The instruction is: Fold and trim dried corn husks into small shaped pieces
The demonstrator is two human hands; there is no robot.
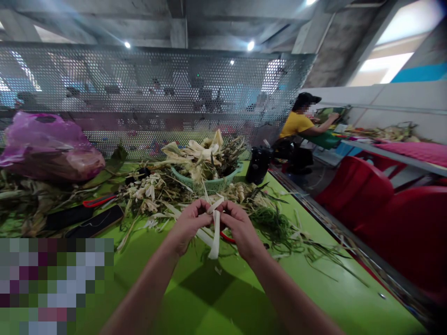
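Observation:
Both my hands are raised together above the green table [216, 298]. My left hand [188, 223] and my right hand [239, 228] each pinch a pale, whitish leaf strip [215, 237] between closed fingers. The strip's loose ends hang down between my wrists. Just beyond my hands lies a heap of cut stalks and husks [157, 190], with thin green strands [275, 223] to the right. A light green basket [213, 184] full of pale husks stands behind the heap.
A black phone [96, 222] and a red-handled tool [98, 201] lie left. A pink plastic bag [49, 149] sits far left, a black container [258, 165] by the basket. Perforated metal screen behind. Red chairs [384, 209] right; a person in yellow [300, 125] works beyond.

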